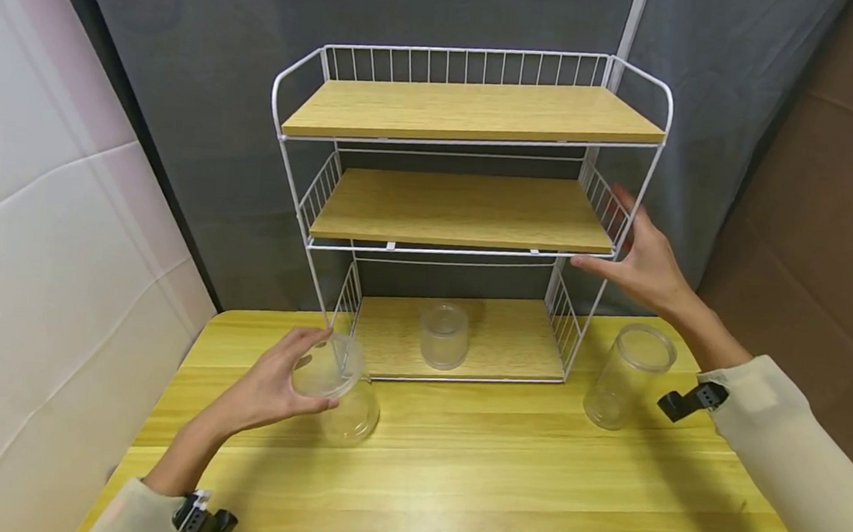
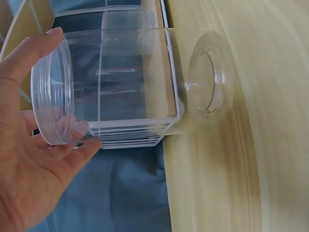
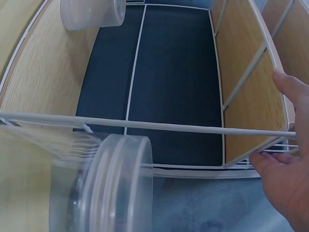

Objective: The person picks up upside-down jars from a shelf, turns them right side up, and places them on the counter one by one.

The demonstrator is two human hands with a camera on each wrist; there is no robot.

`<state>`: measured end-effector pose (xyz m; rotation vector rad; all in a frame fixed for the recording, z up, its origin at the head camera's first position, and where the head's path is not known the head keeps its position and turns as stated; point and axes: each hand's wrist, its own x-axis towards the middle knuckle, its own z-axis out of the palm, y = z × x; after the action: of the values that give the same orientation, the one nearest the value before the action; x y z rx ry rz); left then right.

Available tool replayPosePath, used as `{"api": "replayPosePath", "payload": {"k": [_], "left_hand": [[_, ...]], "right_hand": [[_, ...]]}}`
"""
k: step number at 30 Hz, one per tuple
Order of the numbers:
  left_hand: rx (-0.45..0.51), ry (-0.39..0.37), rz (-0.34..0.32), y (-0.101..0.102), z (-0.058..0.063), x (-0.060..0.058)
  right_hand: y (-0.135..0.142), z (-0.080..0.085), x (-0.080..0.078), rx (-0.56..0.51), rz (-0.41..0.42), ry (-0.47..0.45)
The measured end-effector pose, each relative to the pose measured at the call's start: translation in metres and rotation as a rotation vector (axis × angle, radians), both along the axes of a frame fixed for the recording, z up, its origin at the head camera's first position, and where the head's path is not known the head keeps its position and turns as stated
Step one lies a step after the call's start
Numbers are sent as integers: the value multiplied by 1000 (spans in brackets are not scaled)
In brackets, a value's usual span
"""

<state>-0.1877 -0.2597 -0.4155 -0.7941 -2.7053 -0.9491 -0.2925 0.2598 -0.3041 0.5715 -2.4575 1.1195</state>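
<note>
My left hand (image 1: 266, 391) holds a clear, wide-lidded jar (image 2: 130, 82) round its lid, thumb on one side and fingers on the other. That jar is by the front left corner of a three-tier white wire rack (image 1: 465, 252) with wooden shelves, its base close over the table. At the rack's right side my right hand (image 1: 648, 263) grips the frame beside the middle shelf (image 1: 468, 211). Its thumb lies at the front corner and its fingers reach behind the side rail. The right wrist view shows fingertips (image 3: 263, 162) right at that rail.
A smaller clear jar (image 1: 444, 338) stands on the bottom shelf (image 1: 511, 339). Another tall clear jar (image 1: 616, 385) stands on the wooden table (image 1: 455, 477), right of the rack and below my right forearm. A dark grey curtain (image 1: 183, 113) hangs behind.
</note>
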Motion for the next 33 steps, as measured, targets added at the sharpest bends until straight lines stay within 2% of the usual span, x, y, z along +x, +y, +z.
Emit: {"api": "replayPosePath", "payload": {"k": [4,8,14,19,23,26,33], "left_hand": [[-16,-20,3,-3,-3,-2],[-28,-36,2,-7,-3,-5],[-85,-41,14,-10,5,-3],[-129,16,27,-4,15,0],[-135,58,33,8,26,2],[-117,57,26,22,33,3],[-77,72,-6,64,40,2]], "right_hand": [[0,-1,1,8,-20,2],[-1,0,1,-30,0,-17],[-6,-1,1,-75,12,-8],[-7,-2,0,-84,17,2],[-7,-2,-1,-89,25,16],[-7,-3,-1,-87,25,23],[-5,-5,0,-91,16,20]]}}
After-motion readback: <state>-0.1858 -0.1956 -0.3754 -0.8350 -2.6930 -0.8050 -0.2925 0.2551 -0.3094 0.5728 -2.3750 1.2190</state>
